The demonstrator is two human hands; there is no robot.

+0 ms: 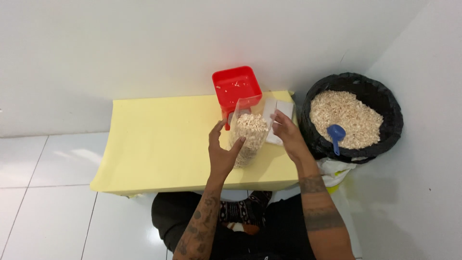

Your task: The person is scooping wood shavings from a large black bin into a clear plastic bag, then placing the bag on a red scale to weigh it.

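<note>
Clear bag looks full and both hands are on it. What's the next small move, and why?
Probably gather and close the bag's open top. The clear bag is filled nearly to its mouth with pale flakes; the left hand steadies its side, the right hand is at its rim, and the blue scoop lies back in the black-lined basket.

Counter (159,144): pale yellow surface throughout; at its far edge stands a bright red square tub (237,86), beside a clear container (249,135) filled with beige flakes and a flat white lid (279,123). Off the counter's right edge, a black-lined basket (385,106) holds beige flakes and a blue scoop (336,135). Floor tiles (43,192) white; patterned black-and-white cloth (243,212) at the counter's near edge.
</note>
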